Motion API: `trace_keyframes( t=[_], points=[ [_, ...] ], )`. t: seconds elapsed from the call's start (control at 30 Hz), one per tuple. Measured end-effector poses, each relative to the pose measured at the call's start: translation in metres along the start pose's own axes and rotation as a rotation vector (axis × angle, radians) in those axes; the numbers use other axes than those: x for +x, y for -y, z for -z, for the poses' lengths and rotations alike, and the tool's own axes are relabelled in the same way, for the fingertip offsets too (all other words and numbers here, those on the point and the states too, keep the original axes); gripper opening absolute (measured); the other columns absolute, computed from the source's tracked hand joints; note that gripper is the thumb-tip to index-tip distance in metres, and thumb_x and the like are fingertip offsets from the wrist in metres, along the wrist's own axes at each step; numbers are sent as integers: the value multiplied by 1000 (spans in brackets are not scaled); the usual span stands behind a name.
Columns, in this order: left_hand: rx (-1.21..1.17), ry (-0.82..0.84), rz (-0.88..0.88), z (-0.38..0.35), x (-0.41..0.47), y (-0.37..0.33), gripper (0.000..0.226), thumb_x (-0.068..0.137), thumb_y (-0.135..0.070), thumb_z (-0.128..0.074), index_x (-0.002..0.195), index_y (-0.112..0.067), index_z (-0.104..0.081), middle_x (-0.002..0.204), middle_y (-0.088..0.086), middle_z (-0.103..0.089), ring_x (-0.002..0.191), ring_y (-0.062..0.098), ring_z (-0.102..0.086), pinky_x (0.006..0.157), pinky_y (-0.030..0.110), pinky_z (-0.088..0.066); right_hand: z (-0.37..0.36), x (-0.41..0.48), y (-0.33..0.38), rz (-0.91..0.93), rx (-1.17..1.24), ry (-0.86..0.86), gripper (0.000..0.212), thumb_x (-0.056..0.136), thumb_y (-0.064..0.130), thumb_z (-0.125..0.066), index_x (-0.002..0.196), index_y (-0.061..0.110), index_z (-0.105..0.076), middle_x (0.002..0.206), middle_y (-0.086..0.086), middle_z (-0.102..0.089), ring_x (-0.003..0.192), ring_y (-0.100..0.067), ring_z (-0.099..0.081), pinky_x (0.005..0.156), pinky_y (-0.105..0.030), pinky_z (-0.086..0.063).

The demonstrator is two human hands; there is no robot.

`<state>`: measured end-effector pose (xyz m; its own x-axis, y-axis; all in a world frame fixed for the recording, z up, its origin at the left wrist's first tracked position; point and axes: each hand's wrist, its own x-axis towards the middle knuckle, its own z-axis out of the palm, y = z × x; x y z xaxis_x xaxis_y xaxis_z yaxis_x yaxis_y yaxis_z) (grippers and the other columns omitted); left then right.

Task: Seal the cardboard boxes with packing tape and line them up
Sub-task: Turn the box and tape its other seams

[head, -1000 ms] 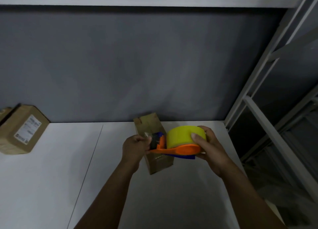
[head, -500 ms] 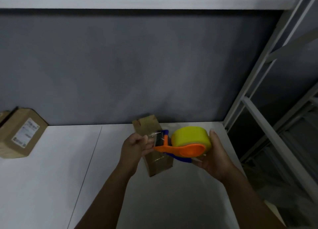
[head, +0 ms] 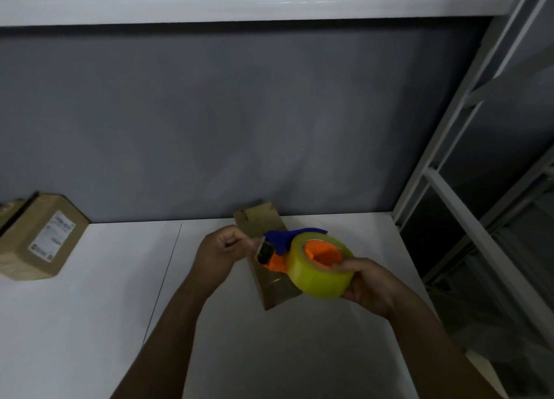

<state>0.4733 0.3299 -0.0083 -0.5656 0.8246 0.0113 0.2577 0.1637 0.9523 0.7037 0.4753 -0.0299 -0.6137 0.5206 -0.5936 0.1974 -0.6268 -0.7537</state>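
Observation:
My right hand [head: 370,286] grips a tape dispenser [head: 311,262] with a yellowish roll, an orange core and a blue guard, tilted so the core faces up. My left hand [head: 223,250] pinches the clear tape end at the dispenser's cutter, fingers closed. Both hands hover just above a small brown cardboard box [head: 271,262] that lies lengthwise on the white table [head: 90,308] near the grey wall. Its middle is hidden behind the dispenser.
A second brown box with a white label [head: 42,238] sits at the far left of the table, with another box edge [head: 7,211] beside it. A white metal rack [head: 479,188] stands at the right past the table edge. A white shelf runs overhead.
My right hand has rolled the dispenser so its orange core now faces upward and shifted it slightly right. My left hand keeps its pinch at the cutter.

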Motion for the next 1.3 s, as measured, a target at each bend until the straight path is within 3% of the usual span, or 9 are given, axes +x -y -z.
trace_keyframes(
  t=[0.2, 0.33, 0.5, 0.7, 0.83, 0.93, 1.07, 1.17, 1.3],
  points=[
    [214, -40, 10, 8, 5, -9, 9, 81, -5, -70, 75, -13, -70, 73, -9, -70, 68, -4, -63, 63, 8, -47, 3, -3, 0, 107, -258, -14, 38, 73, -4, -70, 105, 15, -66, 103, -8, -72, 100, -26, -67, 91, -46, -52],
    [254, 129, 207, 20, 4, -10, 7, 86, -9, -68, 93, -11, -67, 74, 10, -72, 63, 20, -70, 65, 32, -59, 14, -5, 2, 265, -249, 17, 50, 72, -14, -67, 115, 11, -59, 109, -13, -68, 101, -22, -66, 83, -41, -56],
    [80, 324, 191, 24, -4, -18, 22, 82, 2, -68, 97, -13, -69, 78, 13, -73, 72, 25, -72, 65, 28, -58, 23, -9, 5, 370, -197, 128, 66, 56, -14, -73, 116, 9, -57, 101, -10, -70, 93, -23, -68, 71, -31, -57],
    [99, 463, 136, 36, -7, -7, 27, 85, 8, -62, 103, -11, -71, 95, 0, -75, 91, 16, -71, 76, 20, -55, 25, -3, -2, 457, -220, 19, 59, 66, -29, -58, 113, 7, -58, 100, -11, -71, 89, -24, -68, 67, -29, -57],
    [33, 353, 129, 25, -12, -1, 17, 90, -10, -61, 103, -11, -71, 101, 1, -73, 95, 14, -69, 82, 25, -55, 30, 1, -4, 497, -243, -23, 63, 66, -31, -56, 115, 10, -58, 103, -10, -71, 94, -27, -67, 70, -32, -57],
    [-148, 119, 243, -3, -13, 3, 28, 88, -35, -60, 102, -10, -64, 99, 9, -69, 90, 19, -69, 78, 30, -57, 26, 2, -3, 519, -279, -46, 62, 68, -26, -60, 117, 12, -57, 107, -11, -69, 98, -29, -66, 76, -39, -56],
    [-338, -63, 436, -31, -10, 6, 29, 85, -15, -70, 109, -12, -54, 105, 10, -61, 95, 23, -65, 75, 33, -57, 16, -2, -4, 560, -307, -70, 58, 61, -1, -69, 115, 17, -58, 107, -4, -69, 99, -24, -66, 73, -38, -56],
    [-292, -115, 426, -37, -10, 9, 28, 81, -10, -74, 101, -15, -55, 103, 7, -60, 94, 22, -62, 78, 38, -57, 10, -1, -6, 607, -281, -88, 59, 66, -4, -73, 118, 19, -58, 110, -3, -68, 101, -24, -65, 76, -40, -57],
    [-181, -183, 342, -40, -9, 11, 32, 79, -10, -75, 104, -11, -55, 96, 3, -59, 83, 12, -58, 57, 21, -48, 0, 0, -7, 460, -212, 5, 66, 77, -4, -67, 129, 34, -51, 117, 5, -64, 105, -17, -64, 77, -34, -56]
  ],
)
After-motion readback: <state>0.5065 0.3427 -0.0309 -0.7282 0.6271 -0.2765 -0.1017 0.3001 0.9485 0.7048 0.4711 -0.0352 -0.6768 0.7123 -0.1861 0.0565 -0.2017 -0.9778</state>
